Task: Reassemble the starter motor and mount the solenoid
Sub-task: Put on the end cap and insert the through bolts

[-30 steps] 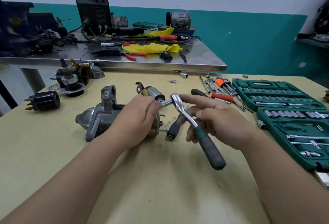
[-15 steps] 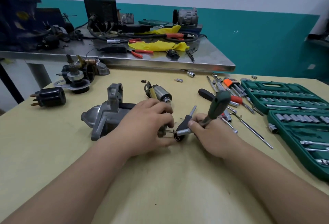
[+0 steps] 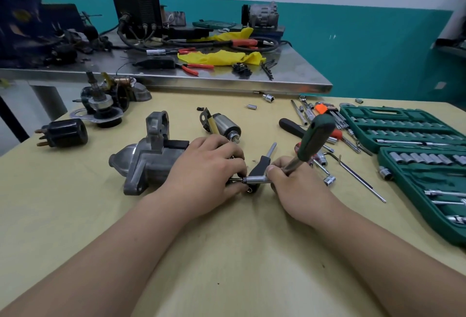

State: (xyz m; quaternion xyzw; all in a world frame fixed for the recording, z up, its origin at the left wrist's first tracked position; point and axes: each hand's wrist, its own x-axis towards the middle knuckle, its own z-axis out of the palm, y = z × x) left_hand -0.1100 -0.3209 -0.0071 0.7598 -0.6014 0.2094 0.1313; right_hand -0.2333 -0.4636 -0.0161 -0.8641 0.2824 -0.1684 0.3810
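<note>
Ratchet [image 3: 312, 140] swung handle-up since second ago, now tilted toward far right corner of table [image 3: 75, 215]; socket [image 3: 256, 179] on bolt [image 3: 236, 179] at rear of starter motor [image 3: 148, 162], mid-table, long axis left–right, nose toward left edge. Left hand [image 3: 201, 173] grips motor rear; right hand [image 3: 295, 183] pinches ratchet neck.

Grey cast-metal starter motor body [image 3: 145, 162]: lies on side on yellow-tan surface [image 3: 227, 253]. Domed nose points left, holed mounting ear stands up, rear end gripped under left hand [image 3: 204, 178].

Silver cylindrical solenoid [image 3: 225, 126], black bracket and yellow strip at far end: lies loose just behind motor body, unmounted.

Green-handled chrome ratchet [image 3: 312, 140]: handle tilted up and right, shank gripped in right hand [image 3: 300, 188]. Chrome socket [image 3: 256, 179] horizontal, tip meeting stud at motor's rear.
</note>
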